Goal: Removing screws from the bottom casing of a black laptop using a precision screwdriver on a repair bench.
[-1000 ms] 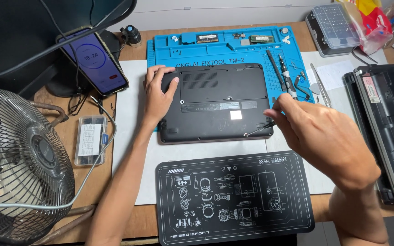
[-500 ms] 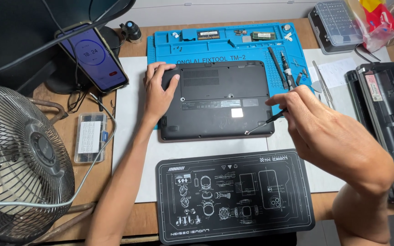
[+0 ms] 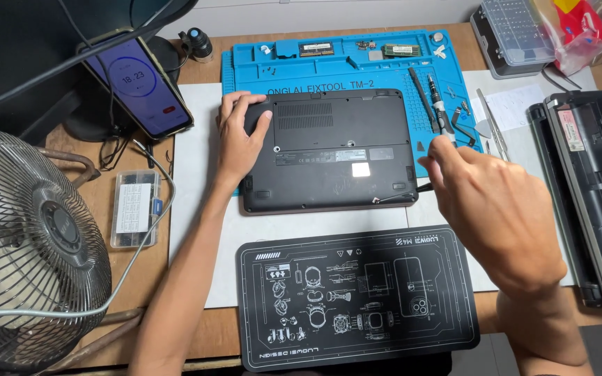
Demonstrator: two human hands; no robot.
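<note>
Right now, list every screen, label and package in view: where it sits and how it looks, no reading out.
Phone screen: propped upper left, dark with a blue ring.
Laptop labels: grey strip and white square on the black underside, right of the left hand.
Small clear case: left, by the fan, white label.
Red-yellow bag: top right corner.
Second laptop's label: far right, pale strip.

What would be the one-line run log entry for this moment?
left hand: flat on black laptop | right hand: screwdriver at corner | base: blue mat
</note>
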